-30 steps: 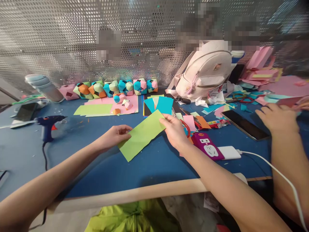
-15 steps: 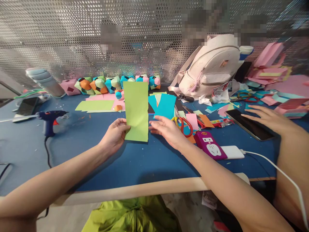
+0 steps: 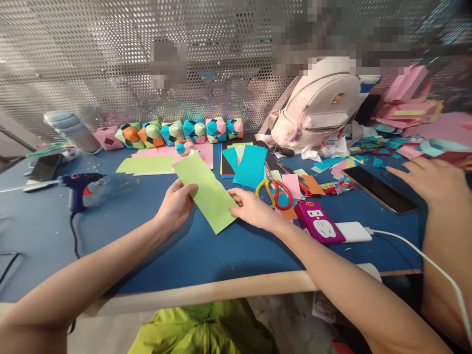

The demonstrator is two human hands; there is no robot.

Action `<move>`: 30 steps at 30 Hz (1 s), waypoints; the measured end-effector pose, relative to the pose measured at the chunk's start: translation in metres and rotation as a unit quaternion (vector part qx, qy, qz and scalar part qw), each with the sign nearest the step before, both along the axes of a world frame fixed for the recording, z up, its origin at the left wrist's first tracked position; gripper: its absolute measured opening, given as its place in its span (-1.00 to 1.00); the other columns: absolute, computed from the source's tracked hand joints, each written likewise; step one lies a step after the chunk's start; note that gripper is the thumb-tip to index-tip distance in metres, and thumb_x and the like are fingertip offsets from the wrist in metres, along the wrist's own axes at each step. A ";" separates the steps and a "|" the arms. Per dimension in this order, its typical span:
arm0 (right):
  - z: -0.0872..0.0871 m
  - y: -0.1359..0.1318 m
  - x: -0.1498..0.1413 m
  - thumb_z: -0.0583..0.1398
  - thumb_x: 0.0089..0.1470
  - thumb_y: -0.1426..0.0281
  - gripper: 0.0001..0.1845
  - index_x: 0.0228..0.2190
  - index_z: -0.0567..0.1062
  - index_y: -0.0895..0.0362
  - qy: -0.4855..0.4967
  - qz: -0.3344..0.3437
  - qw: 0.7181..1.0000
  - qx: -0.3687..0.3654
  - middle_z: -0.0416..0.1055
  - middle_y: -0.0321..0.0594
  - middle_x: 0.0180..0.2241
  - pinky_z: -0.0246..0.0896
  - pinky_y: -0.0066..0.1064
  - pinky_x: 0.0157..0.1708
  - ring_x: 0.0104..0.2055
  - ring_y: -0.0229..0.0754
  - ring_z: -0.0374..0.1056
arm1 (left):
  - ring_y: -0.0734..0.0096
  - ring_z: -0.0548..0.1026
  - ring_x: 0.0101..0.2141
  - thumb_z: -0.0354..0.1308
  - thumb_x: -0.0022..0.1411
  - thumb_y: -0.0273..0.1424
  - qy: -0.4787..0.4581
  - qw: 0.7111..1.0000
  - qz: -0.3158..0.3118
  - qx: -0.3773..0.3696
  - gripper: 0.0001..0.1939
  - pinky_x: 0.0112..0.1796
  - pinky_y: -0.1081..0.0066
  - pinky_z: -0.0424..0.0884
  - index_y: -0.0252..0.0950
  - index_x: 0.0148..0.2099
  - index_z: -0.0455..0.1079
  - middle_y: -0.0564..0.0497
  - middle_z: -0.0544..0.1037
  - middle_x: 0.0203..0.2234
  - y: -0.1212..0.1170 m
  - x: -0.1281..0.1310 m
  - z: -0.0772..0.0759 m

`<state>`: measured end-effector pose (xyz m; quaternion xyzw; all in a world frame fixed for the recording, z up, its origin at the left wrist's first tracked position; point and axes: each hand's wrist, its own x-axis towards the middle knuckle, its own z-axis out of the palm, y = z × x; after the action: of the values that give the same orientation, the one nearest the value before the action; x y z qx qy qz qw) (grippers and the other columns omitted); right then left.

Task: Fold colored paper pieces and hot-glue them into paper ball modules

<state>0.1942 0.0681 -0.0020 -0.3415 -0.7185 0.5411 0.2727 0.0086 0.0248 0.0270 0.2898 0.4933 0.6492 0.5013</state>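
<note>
A rectangular sheet of light green paper [image 3: 207,194] is held slantwise above the blue tabletop, its upper end leaning left. My left hand [image 3: 177,204] pinches its left edge, thumb on top. At the lower right edge my right hand [image 3: 252,209] grips the sheet between thumb and fingers. Scissors [image 3: 275,193] with one yellow and one red handle lie just right of my right hand, their blades among paper pieces. Blue paper sheets [image 3: 250,166] rest behind the hands. More light green sheets [image 3: 147,165] lie on pink paper at the back left.
Folded paper balls [image 3: 153,133] line the back by a perforated metal screen. A glue gun [image 3: 78,189] stands left, near a bottle [image 3: 73,132]. To the right are a purple socket block [image 3: 319,222], a phone [image 3: 380,189], a backpack [image 3: 313,108] and a co-worker's hand [image 3: 435,179].
The green sheet has turned from a right-leaning slant, through upright, to a left-leaning slant. My right hand let go of its upper right end and now grips the lower right edge.
</note>
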 end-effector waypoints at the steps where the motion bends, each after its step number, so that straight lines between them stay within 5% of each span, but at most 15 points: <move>1: 0.001 0.000 0.001 0.11 -0.10 0.60 -0.54 -0.10 0.44 0.14 -0.015 0.001 1.000 0.008 0.53 -0.25 -0.31 0.28 -0.42 -0.32 -0.28 -0.21 0.42 | 0.39 0.51 -0.37 0.19 -0.04 -0.56 0.004 1.000 0.008 0.005 -0.76 -0.31 0.40 0.42 -0.35 -0.23 0.38 -0.01 0.56 -0.37 0.002 -0.002 0.001; 12: 0.015 0.003 0.013 0.07 -0.10 0.59 -0.57 -0.18 0.51 0.08 -0.067 -0.024 0.997 0.033 0.52 -0.23 -0.19 0.25 -0.41 -0.31 -0.20 -0.15 0.41 | 0.47 0.49 -0.40 0.15 -0.01 -0.57 -0.009 0.998 0.067 -0.003 -0.90 -0.40 0.47 0.42 -0.33 -0.37 0.35 0.02 0.53 -0.42 0.007 -0.026 0.001; 24: 0.015 0.017 0.029 0.10 -0.08 0.55 -0.59 -0.16 0.50 0.07 -0.123 -0.128 0.977 0.121 0.47 -0.25 -0.37 0.20 -0.36 -0.35 -0.37 -0.19 0.36 | 0.42 0.51 -0.52 0.15 -0.01 -0.58 0.064 0.995 0.002 -0.081 -0.93 -0.49 0.41 0.50 -0.39 -0.38 0.36 -0.07 0.52 -0.47 -0.005 -0.050 -0.012; 30: 0.017 0.017 0.029 0.09 -0.07 0.59 -0.61 -0.20 0.52 0.06 -0.105 -0.164 0.972 0.134 0.48 -0.21 -0.31 0.22 -0.35 -0.32 -0.30 -0.17 0.37 | 0.46 0.50 -0.49 0.21 -0.06 -0.56 0.105 0.991 -0.024 -0.073 -0.89 -0.46 0.45 0.53 -0.41 -0.38 0.41 -0.09 0.53 -0.40 -0.011 -0.052 -0.011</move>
<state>0.2228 0.0848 0.0149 -0.4704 -0.7432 0.3485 0.3239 -0.0439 0.0138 0.0157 0.3305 0.5823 0.5651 0.4820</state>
